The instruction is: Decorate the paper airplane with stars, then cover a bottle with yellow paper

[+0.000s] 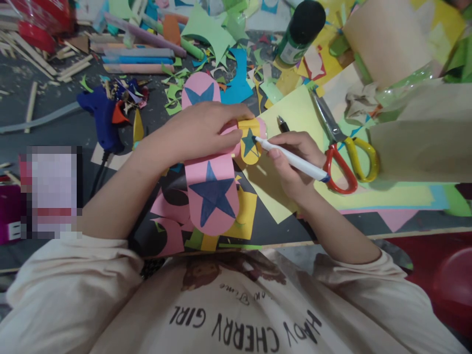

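Fingers [229, 141] of the left hand [199, 132] pinch a yellow tab [250, 158] against the pink strip [212, 169]. The right hand [295, 184] grips a pen [302, 166], its tip on the tab's blue star [250, 143]. To the right of the strip lie scissors [342, 147], and to its left a glue gun [99, 115].

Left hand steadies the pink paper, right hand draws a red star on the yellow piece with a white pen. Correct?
No. In the head view the star on the yellow piece is blue, not red; the rest holds.
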Available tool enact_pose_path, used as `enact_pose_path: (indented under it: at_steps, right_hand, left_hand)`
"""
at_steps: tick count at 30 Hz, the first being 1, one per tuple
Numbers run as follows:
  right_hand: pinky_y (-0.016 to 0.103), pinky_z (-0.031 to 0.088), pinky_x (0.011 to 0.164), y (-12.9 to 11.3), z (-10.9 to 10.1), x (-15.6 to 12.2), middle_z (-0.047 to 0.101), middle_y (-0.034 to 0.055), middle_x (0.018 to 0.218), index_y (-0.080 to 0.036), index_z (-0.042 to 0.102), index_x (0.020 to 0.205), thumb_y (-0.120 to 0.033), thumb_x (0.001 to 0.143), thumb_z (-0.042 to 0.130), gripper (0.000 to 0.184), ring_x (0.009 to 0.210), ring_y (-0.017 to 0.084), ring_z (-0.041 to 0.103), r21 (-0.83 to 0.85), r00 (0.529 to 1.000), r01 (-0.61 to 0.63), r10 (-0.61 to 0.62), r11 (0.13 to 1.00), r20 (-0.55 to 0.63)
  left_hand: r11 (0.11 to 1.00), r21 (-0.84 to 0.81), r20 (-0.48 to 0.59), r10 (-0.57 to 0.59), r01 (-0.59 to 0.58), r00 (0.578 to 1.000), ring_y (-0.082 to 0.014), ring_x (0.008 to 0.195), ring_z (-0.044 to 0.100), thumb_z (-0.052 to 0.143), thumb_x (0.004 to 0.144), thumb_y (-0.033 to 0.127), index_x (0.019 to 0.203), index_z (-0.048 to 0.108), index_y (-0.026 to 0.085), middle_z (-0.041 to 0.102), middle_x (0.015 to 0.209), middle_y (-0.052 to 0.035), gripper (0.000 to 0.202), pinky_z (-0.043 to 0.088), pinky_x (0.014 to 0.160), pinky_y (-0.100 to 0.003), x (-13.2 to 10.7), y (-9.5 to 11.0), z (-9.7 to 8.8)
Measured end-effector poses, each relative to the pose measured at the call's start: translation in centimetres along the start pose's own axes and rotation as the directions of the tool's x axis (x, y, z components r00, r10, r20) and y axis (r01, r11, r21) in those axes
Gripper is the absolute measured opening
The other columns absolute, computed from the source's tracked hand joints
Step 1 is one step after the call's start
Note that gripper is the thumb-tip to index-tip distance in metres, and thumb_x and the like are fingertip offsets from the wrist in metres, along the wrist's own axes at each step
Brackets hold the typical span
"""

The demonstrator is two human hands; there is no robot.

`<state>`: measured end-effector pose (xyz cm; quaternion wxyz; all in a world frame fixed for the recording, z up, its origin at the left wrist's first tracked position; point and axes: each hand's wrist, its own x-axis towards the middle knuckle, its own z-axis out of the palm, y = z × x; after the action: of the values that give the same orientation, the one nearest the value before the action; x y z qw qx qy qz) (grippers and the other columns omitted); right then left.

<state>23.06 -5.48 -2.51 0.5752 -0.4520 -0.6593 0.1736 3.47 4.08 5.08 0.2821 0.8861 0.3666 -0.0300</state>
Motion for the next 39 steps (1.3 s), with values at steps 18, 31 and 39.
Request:
enact_pose_path:
  at_steps: [18,31,39]
  right_hand:
    - [0.025,0.050,0.050,-0.10,-0.05,-0.13,0.071,-0.0017,0.072,-0.022,0.069,0.083,-0.036,0.094,0.063,0.019,0.056,0.011,0.063,0.002,0.998,-0.034,0.034,0.999,0.061]
    - [0.023,0.049,0.049,-0.27,-0.10,0.15,0.069,-0.0028,0.068,-0.022,0.069,0.081,-0.032,0.094,0.064,0.016,0.053,0.010,0.061,0.018,1.000,-0.018,0.018,1.000,0.018]
    - [0.023,0.046,0.046,-0.24,-0.04,0.24,0.071,-0.0027,0.068,-0.023,0.069,0.081,-0.030,0.091,0.066,0.012,0.053,0.010,0.061,0.022,1.000,-0.002,0.002,1.000,-0.007]
  left_hand:
    - [1.000,0.014,-0.038,-0.010,0.010,0.999,-0.0244,0.086,0.064,0.038,0.092,0.039,0.137,0.062,0.026,0.068,0.092,-0.0072,0.052,0.047,0.075,-0.033,0.38,-0.39,0.38]
    - [0.999,0.012,-0.006,-0.041,0.041,0.999,-0.0258,0.092,0.064,0.036,0.095,0.040,0.142,0.058,0.025,0.068,0.099,-0.0081,0.054,0.046,0.081,-0.034,0.18,-0.15,0.21]
    - [1.000,0.000,-0.026,-0.030,0.030,0.999,-0.0255,0.088,0.064,0.039,0.093,0.041,0.139,0.060,0.026,0.068,0.095,-0.0072,0.053,0.045,0.076,-0.034,0.31,-0.42,0.41]
